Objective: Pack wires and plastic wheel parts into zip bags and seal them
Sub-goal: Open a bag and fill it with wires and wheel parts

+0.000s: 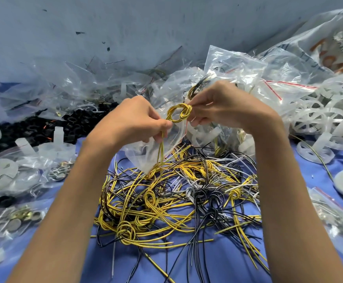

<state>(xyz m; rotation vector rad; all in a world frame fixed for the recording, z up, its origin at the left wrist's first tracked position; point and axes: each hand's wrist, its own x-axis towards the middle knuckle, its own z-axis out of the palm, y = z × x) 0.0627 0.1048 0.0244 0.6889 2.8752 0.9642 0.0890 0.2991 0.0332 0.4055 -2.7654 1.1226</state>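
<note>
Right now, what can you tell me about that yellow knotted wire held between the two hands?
The yellow wire bundle is several thin strands with dark stripes, plastic-coated by the look, looped into a loose knot. It is held above the wire pile. The right hand pinches the knot's right side; the left hand grips the tails, which hang down by a clear bag.

The wire pile [178, 197] lies on the table [227, 262]; above it the left hand [134, 121] and right hand [223, 107] hold a knotted wire bundle [179, 115] between them; a zip bag [146, 154] hangs beneath, down to the pile; a heap of bags [238, 68] rises behind the pile; wheel parts [319, 117] lie to its right; bagged metal pieces [23, 217] lie to its left.
</note>
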